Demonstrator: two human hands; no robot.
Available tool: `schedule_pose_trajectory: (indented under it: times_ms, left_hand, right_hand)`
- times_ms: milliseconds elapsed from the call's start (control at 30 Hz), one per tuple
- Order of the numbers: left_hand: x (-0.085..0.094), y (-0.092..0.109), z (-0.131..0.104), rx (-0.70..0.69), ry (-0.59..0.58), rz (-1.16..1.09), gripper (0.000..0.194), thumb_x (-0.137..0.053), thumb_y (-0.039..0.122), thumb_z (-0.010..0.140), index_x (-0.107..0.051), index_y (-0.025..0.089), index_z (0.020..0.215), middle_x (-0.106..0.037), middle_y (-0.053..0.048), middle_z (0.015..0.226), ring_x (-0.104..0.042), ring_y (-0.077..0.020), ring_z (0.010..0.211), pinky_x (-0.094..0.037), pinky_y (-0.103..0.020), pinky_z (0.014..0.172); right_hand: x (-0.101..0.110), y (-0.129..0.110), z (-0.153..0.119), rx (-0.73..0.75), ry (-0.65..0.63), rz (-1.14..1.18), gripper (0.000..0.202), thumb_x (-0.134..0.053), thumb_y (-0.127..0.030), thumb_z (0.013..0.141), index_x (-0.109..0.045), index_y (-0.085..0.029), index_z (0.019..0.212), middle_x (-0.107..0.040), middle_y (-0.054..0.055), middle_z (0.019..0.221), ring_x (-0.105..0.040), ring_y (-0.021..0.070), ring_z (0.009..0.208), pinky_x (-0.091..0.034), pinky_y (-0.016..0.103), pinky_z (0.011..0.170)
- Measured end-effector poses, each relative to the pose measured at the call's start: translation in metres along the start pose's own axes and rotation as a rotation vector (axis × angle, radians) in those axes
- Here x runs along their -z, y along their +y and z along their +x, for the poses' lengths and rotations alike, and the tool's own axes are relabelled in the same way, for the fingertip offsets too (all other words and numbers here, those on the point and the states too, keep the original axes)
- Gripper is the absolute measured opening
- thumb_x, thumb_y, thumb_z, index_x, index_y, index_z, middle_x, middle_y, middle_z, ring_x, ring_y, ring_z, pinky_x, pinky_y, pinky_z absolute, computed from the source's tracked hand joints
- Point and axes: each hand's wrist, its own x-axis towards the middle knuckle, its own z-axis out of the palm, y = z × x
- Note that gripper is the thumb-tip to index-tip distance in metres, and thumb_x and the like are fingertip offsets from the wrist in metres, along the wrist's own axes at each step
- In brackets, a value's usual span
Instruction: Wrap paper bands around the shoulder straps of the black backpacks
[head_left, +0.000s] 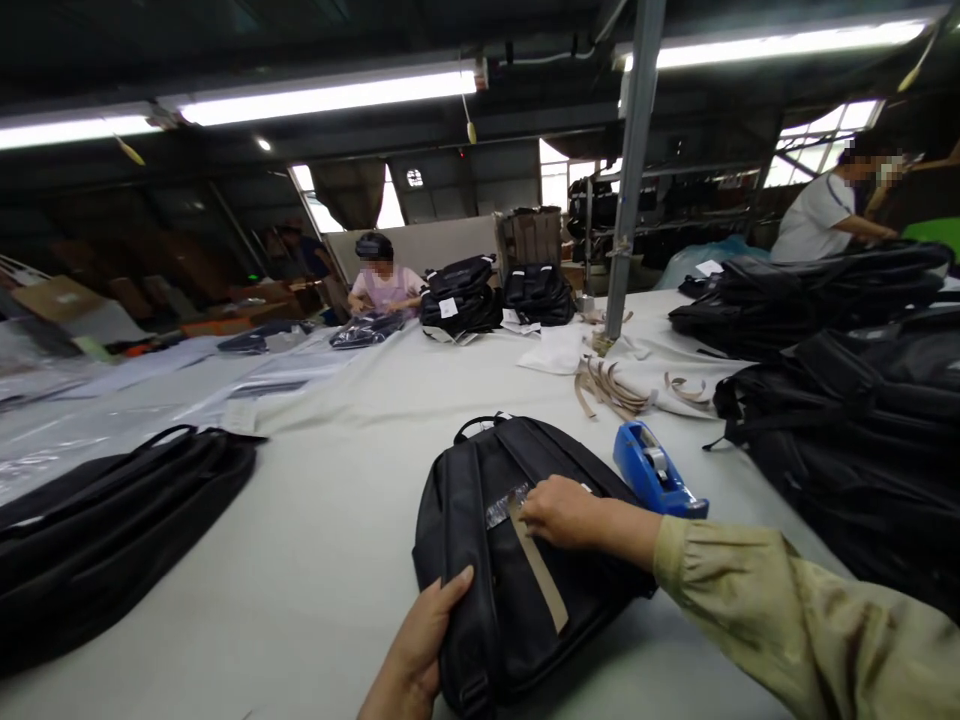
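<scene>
Right hand (559, 512) was curled over the upper end of a tan strip (538, 570); its fingertips were partly hidden, so I could not tell whether they pinched the strip or only pressed it. My left hand (424, 635) was clamped on the near left edge of the black backpack (517, 600), thumb on top. The backpack lay on the table (330, 560) before me, shoulder straps (466, 520) facing up and the strip between them. Progress, as judged: partway. Clear tape (498, 511) was in place at the strip's upper end; the lower end showed none. Whether the tape had bonded to the strip could not be determined. A blue tape dispenser (652, 470) was positioned just right of the backpack. Not verifiable: the left fingers, hidden at the backpack's edge; its right side, partly covered by my forearm; and the black bag (127, 520) at far left, cut off from view.
</scene>
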Motion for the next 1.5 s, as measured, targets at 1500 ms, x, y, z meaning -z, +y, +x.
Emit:
schedule_pose_trajectory:
  times_ms: [1500]
  left_hand:
    - [0.012,0.117,-0.027,0.378,-0.08,-0.101,0.032,-0.068,0.026,0.08,-0.067,0.001,0.101,-0.075,-0.018,0.073,-0.072,-0.0283,0.063,-0.06,-0.038,0.064]
  right_hand:
    - [-0.071,-0.043,-0.001,-0.692,-0.05,0.182,0.01,-0.066,-0.012,0.07,-0.058,-0.017,0.073,-0.06,0.006,0.089,-0.059,0.0204,0.09,-0.044,0.03,0.081]
